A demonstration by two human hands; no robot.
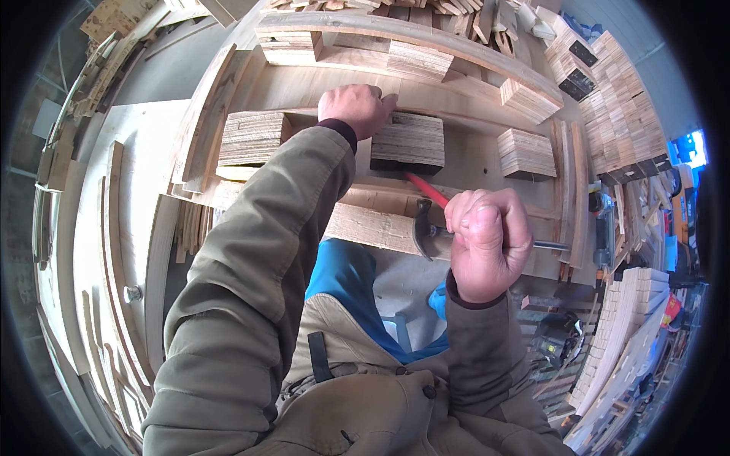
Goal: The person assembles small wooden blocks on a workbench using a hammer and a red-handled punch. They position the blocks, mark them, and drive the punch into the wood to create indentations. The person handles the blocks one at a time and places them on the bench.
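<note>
My right hand is closed in a fist round a claw hammer, whose dark metal head sticks out on the left and whose shaft shows on the right. A red stick-like piece also runs from this fist toward the near edge of the middle plywood block; its exact kind is unclear. Beyond that block's left corner, my left hand rests with curled fingers against the wooden frame. Its fingertips, and whatever they hold, are hidden.
Layered blocks stand left and right of the middle one. Long rails border the pallet-like frame. Stacked blocks rise at far right, and loose boards lie at left. A dark power tool sits low on the right.
</note>
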